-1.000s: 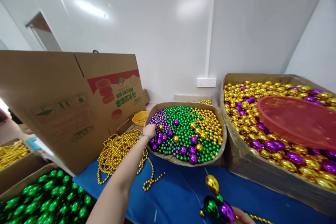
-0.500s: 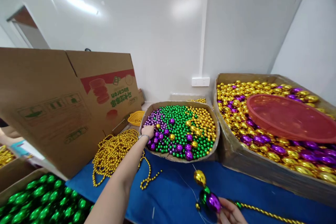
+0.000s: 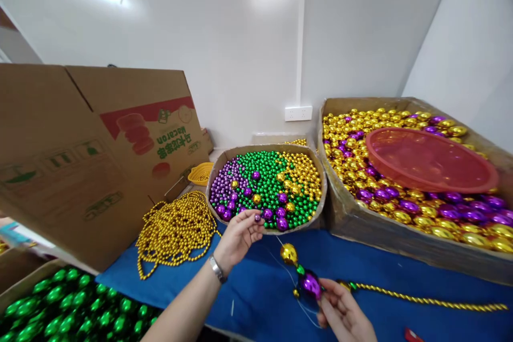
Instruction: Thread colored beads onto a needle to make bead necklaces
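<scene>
My left hand [image 3: 242, 232] pinches a small purple bead [image 3: 257, 217] just over the near rim of a cardboard tray [image 3: 212, 171] of loose purple, green and gold beads. My right hand [image 3: 342, 307] grips a large purple bead [image 3: 310, 283] on a bead string. Up the string from it come a small green bead [image 3: 300, 269] and a large gold bead [image 3: 289, 253]. A thin clear thread runs out past the gold bead, and a small gold bead [image 3: 296, 293] hangs beside the purple one. To the right, a gold strand [image 3: 428, 300] trails across the blue cloth.
A heap of gold bead strands [image 3: 176, 230] lies left of the tray, near a yellow basket [image 3: 196, 173]. At right stands a big box [image 3: 360, 238] of gold and purple beads, bearing a red basket [image 3: 433, 160]. Green beads [image 3: 68, 304] fill a box at lower left beside a tall carton [image 3: 140, 171].
My left hand has come out of the purple beads toward me and right, now with a bead in its fingertips. My right hand still holds the string. The view has shifted slightly.
</scene>
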Demonstrator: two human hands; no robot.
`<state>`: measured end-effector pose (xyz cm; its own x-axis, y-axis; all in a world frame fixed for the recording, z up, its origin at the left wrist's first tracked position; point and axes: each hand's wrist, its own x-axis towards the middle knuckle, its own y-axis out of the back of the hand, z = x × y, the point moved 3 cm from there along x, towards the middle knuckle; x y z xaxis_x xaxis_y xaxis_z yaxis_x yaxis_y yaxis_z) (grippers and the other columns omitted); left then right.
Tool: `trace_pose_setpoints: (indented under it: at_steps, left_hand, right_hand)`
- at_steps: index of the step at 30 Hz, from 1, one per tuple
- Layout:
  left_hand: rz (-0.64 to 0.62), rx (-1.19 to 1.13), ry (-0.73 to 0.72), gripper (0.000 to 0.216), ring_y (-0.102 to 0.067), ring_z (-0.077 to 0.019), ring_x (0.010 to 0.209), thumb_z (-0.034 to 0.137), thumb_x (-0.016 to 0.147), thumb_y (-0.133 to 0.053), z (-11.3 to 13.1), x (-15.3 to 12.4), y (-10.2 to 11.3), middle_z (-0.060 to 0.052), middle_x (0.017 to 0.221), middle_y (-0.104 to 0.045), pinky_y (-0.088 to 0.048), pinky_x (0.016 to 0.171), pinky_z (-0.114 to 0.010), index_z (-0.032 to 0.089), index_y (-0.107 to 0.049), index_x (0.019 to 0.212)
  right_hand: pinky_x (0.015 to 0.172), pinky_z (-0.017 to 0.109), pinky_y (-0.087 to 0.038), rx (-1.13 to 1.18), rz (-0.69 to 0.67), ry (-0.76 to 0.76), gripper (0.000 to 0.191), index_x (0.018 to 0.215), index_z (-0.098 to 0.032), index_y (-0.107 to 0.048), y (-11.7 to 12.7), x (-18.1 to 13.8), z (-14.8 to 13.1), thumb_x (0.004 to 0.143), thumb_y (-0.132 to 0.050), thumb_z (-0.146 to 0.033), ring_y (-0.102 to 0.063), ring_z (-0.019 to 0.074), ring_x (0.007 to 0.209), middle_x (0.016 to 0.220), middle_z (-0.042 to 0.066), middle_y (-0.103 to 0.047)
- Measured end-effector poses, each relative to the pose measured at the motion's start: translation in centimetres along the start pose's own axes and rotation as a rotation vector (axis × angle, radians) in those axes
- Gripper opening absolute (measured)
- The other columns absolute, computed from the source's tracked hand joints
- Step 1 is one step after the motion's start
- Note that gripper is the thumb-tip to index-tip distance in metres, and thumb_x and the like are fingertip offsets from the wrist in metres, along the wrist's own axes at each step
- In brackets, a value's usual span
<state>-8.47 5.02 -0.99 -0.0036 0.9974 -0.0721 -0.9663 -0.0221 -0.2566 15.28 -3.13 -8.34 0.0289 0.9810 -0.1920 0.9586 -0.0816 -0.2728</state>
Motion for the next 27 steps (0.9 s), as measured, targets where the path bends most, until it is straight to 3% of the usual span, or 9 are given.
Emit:
trace_pose_setpoints:
  at_steps: [2,5,19,27]
  left_hand:
    - [-0.067,-0.243,0.082,0.021,-0.062,-0.0122,0.072,0.025,0.079,-0.064,-0.9,-1.3,-1.3,-0.006,0.083,-0.065,-0.049,0.064,-0.023,0.015,-0.060,0.097]
    - [-0.093,-0.340,0.135,0.017,-0.062,-0.0116,0.070,0.021,0.079,-0.065,-1.8,-2.2,-2.3,-0.005,0.080,-0.064,-0.048,0.061,-0.022,0.014,-0.061,0.093]
    - [-0.028,-0.321,0.148,0.016,-0.062,-0.0119,0.070,0.025,0.079,-0.066,-2.7,-3.1,-3.2,-0.009,0.086,-0.067,-0.047,0.060,-0.021,0.014,-0.058,0.088]
    - [-0.056,-0.305,0.063,0.021,-0.062,-0.0127,0.073,0.020,0.073,-0.072,-2.4,-3.7,-3.3,-0.009,0.093,-0.068,-0.047,0.061,-0.022,0.015,-0.059,0.088]
  right_hand:
    - [0.054,0.024,-0.049,-0.001,0.047,0.034,0.047,0.096,-0.021,-0.062,-0.1,-0.4,0.0,0.064,-0.071,-0.055,-0.058,0.0143,0.058,0.071,0.001,-0.061]
    - [0.055,0.024,-0.049,-0.016,0.067,0.059,0.047,0.096,-0.021,-0.061,-0.1,-0.8,0.2,0.065,-0.070,-0.055,-0.058,0.0140,0.060,0.072,0.000,-0.060]
    - [0.056,0.022,-0.051,-0.072,0.086,0.059,0.046,0.098,-0.021,-0.061,0.0,-1.0,0.4,0.066,-0.069,-0.055,-0.059,0.0144,0.063,0.071,0.000,-0.060]
    - [0.058,0.022,-0.051,-0.064,0.074,0.069,0.049,0.099,-0.021,-0.060,0.3,-1.0,0.9,0.067,-0.067,-0.057,-0.059,0.0145,0.065,0.073,0.000,-0.060]
